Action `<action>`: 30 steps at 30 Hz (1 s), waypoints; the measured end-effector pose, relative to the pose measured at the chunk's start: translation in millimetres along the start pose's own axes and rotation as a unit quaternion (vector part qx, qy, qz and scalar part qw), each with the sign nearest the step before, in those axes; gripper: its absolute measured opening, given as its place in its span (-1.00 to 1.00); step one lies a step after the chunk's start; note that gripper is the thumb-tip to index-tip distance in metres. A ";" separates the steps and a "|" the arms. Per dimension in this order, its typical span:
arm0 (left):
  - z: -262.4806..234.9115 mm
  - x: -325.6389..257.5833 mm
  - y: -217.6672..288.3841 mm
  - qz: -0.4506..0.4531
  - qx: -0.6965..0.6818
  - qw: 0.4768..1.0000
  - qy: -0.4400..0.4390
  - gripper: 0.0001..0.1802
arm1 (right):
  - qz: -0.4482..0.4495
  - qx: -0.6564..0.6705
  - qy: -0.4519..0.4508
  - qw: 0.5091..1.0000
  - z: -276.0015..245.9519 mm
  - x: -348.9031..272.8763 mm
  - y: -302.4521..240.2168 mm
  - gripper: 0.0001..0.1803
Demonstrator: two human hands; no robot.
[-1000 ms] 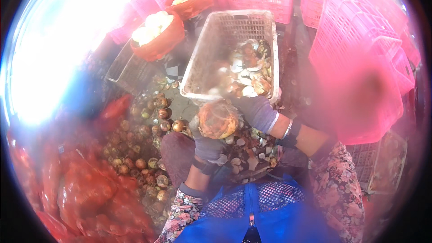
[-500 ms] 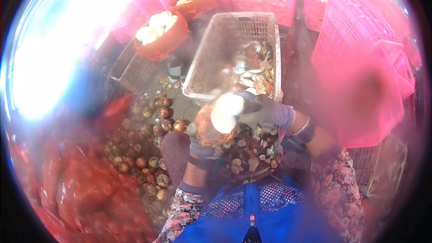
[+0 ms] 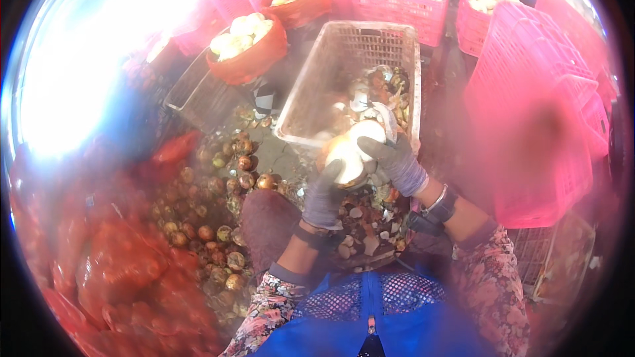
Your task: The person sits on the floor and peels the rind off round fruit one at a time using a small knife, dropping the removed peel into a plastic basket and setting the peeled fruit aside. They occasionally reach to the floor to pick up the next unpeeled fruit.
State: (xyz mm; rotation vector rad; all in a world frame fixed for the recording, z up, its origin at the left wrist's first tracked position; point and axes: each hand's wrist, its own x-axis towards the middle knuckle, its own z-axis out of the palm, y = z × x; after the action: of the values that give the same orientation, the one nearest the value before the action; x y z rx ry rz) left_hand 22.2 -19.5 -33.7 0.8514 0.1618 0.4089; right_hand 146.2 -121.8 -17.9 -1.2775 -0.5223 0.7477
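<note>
Loose brown onions point(image 3: 218, 225) are heaped at the left. The gloved left hand point(image 3: 324, 195) and right hand point(image 3: 395, 162) both grip a half-peeled onion point(image 3: 349, 152), fingers closed, near the clear crate point(image 3: 344, 59) of peelings; pink crates point(image 3: 529, 92) stand right.

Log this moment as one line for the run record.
left hand: gripping onion | right hand: on onion, peeling | onion: mostly white, skin partly off | grey crate behind: holds peelings | unpeeled onions: left pile

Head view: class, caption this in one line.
Grey-gloved hands hold a half-peeled white onion before a clear plastic crate of peels.
</note>
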 end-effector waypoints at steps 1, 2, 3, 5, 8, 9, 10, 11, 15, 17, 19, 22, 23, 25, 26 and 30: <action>2.6 -0.9 2.1 0.002 0.026 1.000 -0.015 -0.25 | -0.187 -0.092 0.008 0.978 -0.5 14.1 15.5 -0.71; 3.4 -0.6 0.3 0.002 0.025 1.000 -0.015 -0.25 | -0.278 -0.138 0.008 0.951 -9.5 17.6 27.1 -0.73; 0.2 -1.7 -1.1 0.006 0.013 1.000 0.004 -0.25 | -0.365 -0.177 0.009 0.914 -6.9 19.6 29.0 -0.75; -6.8 -4.3 -1.8 0.014 -0.002 1.000 0.025 -0.25 | -0.127 0.015 -0.038 0.991 0.6 1.8 -10.3 -0.80; -14.7 -10.0 0.9 0.033 -0.016 0.999 0.020 -0.25 | 0.009 0.170 0.028 0.985 -9.4 5.0 -31.0 -0.79; -19.4 -12.3 5.8 0.049 -0.044 0.998 0.016 -0.25 | 0.020 0.200 0.067 0.977 -21.6 9.1 -34.9 -0.78; -25.5 -13.8 11.9 0.024 -0.043 0.996 0.070 -0.02 | 0.027 0.228 0.109 0.967 -34.9 13.1 -39.4 -0.76; -32.1 -12.0 11.1 0.028 -0.102 0.992 0.065 -0.04 | 0.037 0.246 0.136 0.959 -51.0 15.1 -46.0 -0.69; -25.4 0.5 10.9 0.029 -0.138 0.989 0.049 -0.05 | 0.055 0.225 0.005 0.973 -48.9 19.6 -50.2 -0.55; -26.6 -0.3 11.7 0.032 -0.169 0.983 0.064 -0.06 | 0.073 0.170 -0.086 0.979 -29.8 14.5 -40.4 -0.50; -26.8 -0.9 11.6 0.052 -0.159 0.986 0.012 -0.09 | 0.098 0.080 -0.147 0.981 -4.3 -1.4 -29.6 -0.44; -17.8 -6.4 15.1 0.018 -0.016 1.000 0.003 -0.11 | 0.123 -0.009 -0.198 0.972 17.2 -13.9 -25.9 -0.37; -19.5 -7.1 15.1 0.007 0.034 0.999 0.001 -0.11 | 0.112 0.018 -0.160 0.980 21.5 -16.4 -28.4 -0.38; -24.7 -4.5 15.4 0.046 0.115 0.990 0.062 -0.13 | 0.103 0.041 -0.121 0.986 19.2 -17.7 -28.0 -0.38; -25.4 -7.5 15.2 0.056 0.120 0.990 0.055 -0.13 | 0.097 -0.015 -0.123 0.987 13.0 -14.7 -23.0 -0.39; -10.2 -2.3 14.8 0.176 0.238 0.952 0.075 -0.13 | -0.015 -0.216 -0.100 0.971 10.9 -13.9 -7.7 -0.45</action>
State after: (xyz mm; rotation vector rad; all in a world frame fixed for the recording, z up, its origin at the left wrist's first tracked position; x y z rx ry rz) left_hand 12.8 -4.7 -29.2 1.3336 0.2569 0.7893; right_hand 130.7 -125.9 -7.1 -1.5987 -0.9033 0.7670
